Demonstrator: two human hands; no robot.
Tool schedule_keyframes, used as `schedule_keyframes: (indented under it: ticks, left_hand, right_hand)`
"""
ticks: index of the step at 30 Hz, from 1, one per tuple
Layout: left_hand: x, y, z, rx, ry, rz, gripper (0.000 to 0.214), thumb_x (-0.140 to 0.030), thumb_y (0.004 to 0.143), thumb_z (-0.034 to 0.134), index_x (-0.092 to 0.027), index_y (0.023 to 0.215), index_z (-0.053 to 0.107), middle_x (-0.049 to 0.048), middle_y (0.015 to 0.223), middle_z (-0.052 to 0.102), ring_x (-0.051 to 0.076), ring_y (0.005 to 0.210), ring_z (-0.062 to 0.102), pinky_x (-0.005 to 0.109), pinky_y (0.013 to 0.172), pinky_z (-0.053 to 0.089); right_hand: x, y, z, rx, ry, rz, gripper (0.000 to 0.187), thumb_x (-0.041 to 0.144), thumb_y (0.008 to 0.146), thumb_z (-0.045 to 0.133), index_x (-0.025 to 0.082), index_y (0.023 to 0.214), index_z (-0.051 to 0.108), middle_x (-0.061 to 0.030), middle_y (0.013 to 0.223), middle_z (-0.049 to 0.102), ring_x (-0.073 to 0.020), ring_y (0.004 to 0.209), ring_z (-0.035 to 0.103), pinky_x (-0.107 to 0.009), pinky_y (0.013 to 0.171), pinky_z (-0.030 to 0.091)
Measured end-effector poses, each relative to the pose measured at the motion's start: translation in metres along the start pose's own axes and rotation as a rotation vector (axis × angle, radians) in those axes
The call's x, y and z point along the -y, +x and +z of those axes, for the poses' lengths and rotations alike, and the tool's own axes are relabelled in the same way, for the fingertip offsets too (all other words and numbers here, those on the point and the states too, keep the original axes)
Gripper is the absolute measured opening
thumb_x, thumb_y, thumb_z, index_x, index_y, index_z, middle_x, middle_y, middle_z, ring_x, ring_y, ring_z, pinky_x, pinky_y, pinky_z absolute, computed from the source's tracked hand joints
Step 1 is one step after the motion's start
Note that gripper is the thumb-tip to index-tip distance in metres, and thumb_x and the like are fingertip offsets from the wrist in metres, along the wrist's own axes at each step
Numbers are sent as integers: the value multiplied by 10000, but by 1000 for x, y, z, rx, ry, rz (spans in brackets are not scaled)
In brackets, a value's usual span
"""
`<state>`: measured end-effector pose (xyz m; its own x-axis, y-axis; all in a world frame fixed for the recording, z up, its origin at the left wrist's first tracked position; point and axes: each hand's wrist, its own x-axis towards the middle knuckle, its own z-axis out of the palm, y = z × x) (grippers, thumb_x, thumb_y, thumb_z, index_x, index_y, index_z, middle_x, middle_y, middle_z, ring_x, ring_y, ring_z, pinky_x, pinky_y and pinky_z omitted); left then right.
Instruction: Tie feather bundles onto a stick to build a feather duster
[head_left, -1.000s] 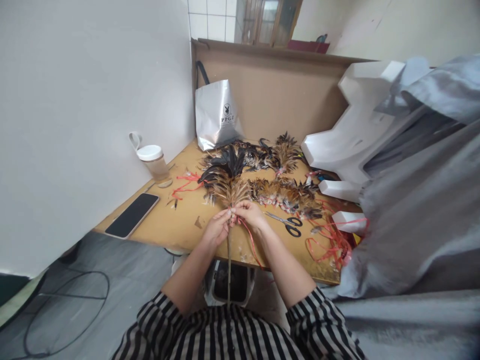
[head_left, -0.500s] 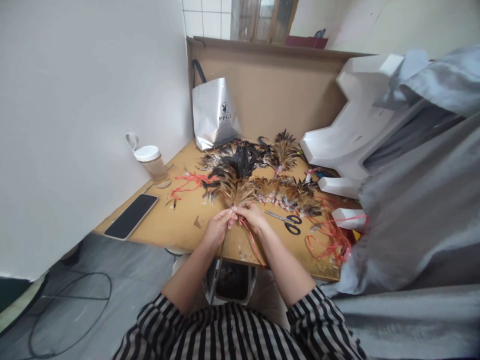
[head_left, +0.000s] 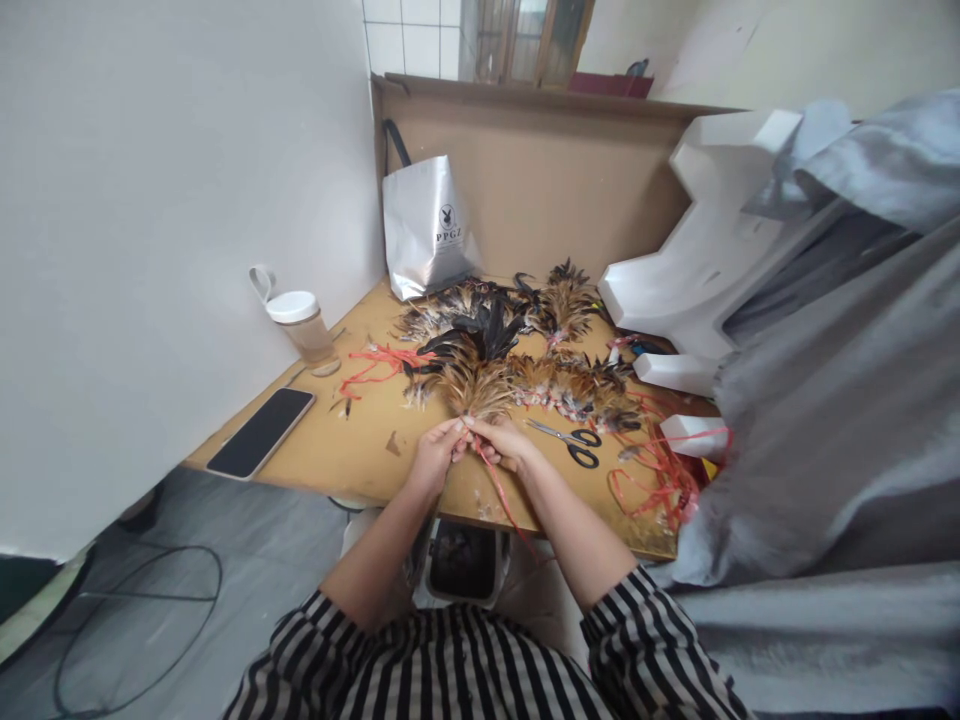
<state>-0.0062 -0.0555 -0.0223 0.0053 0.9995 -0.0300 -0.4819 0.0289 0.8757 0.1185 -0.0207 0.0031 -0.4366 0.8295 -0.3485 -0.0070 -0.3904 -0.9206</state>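
My left hand [head_left: 433, 455] and my right hand [head_left: 504, 441] meet at the near edge of a wooden table [head_left: 352, 440]. Both pinch the base of a fan of brown and black feathers [head_left: 469, 375] bound to a thin dark stick that runs down under my left hand. A red plastic string [head_left: 501, 492] trails from my right hand's fingers toward my lap. More feather bundles [head_left: 570, 385] lie just behind.
Black-handled scissors [head_left: 574, 443] lie right of my hands. A tangle of red string [head_left: 660, 480] sits at the right edge. A phone [head_left: 260, 431] and a lidded cup [head_left: 300, 322] are on the left. A silver bag [head_left: 427, 228], white foam pieces [head_left: 697, 260] and grey cloth [head_left: 825, 420] border the table.
The stick's lower end has swung left and slipped under my left forearm. The feather fan has turned slightly. Both hands stay pinched at its base.
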Motion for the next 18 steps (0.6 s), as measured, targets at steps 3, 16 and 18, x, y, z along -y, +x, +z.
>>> schedule_keyframes:
  ticks: [3,16,18]
  left_hand:
    - [-3,-3,2,-20,50,2,254,-331,690,665,-109,812,671,11,586,568,42,446,375,169,399,221]
    - [-13,-5,3,-16,186,62,205,-207,617,702,-167,818,686,12,641,624,128,618,524,212,560,399]
    - [-11,-3,-1,-34,92,2,126,-198,621,699,-168,741,672,6,601,602,126,609,522,207,550,391]
  right_hand:
    - [1,-2,-2,33,12,32,429,540,613,678,137,618,532,57,408,487,-5,271,258,-127,269,126]
    - [-11,-2,1,-71,-39,-244,398,522,633,660,183,541,473,103,346,302,-35,316,201,-193,338,142]
    - [-14,-4,4,-120,-56,-284,366,511,627,661,183,571,509,100,354,319,-38,317,208,-199,346,140]
